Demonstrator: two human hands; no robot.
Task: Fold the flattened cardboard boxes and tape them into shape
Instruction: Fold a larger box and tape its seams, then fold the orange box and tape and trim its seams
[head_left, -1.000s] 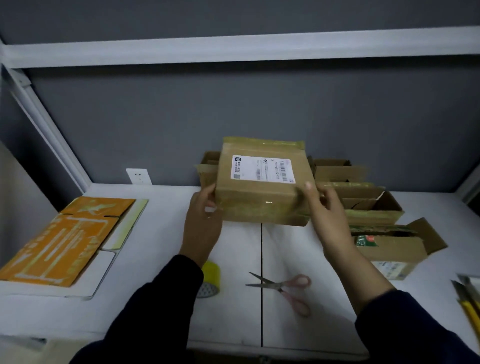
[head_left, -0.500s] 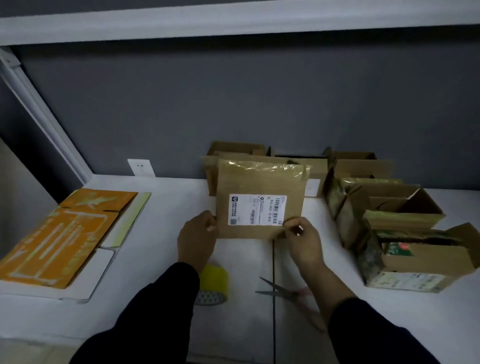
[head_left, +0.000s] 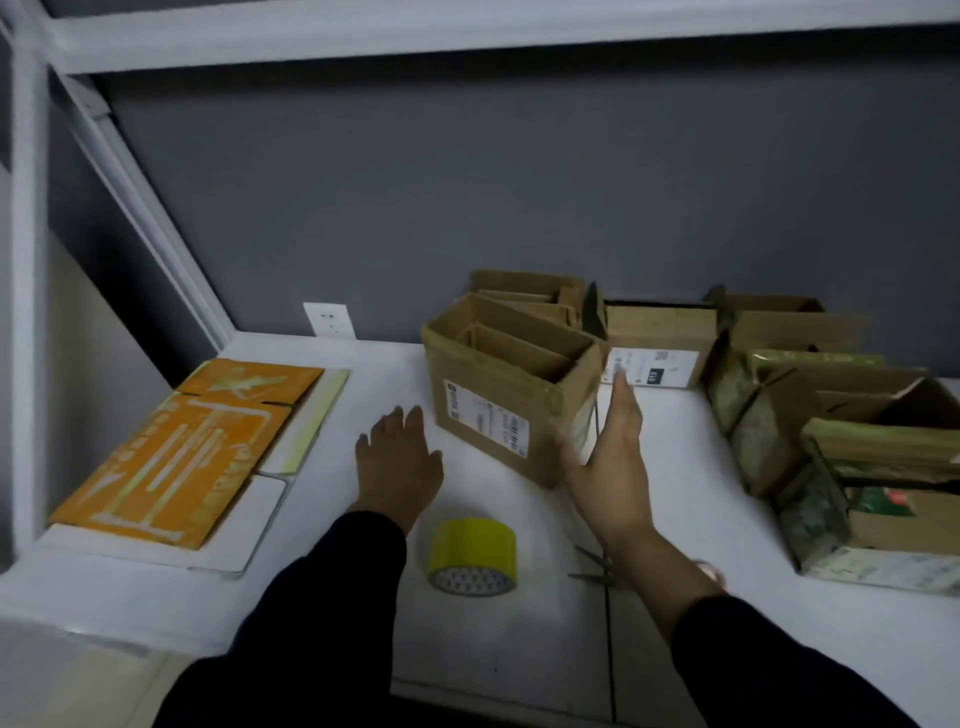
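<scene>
On the far left of the white table (head_left: 363, 374) a stack of flattened orange cardboard (head_left: 187, 447) lies flat on a white sheet, well apart from the hands. Behind it, low on the grey wall, sits a white socket (head_left: 330, 320). The left hand (head_left: 397, 462) reaches forward from a dark sleeve, palm down and fingers spread and straight, holding nothing; it is low over the table just left of the open brown box (head_left: 509, 395), and I cannot tell whether it rests on the surface. Near that wrist a roll of yellow tape (head_left: 471, 556) stands on its flat side. The box stands upright mid-table, its top open and a white label on its near side. The right hand (head_left: 610, 457) is blurred, held edge-up with straight fingers and thumb out, palm turned toward the box's right corner, empty; contact is unclear. Scissors (head_left: 597, 569) lie partly hidden under that forearm. Further right, more opened boxes (head_left: 831, 441) crowd together.
</scene>
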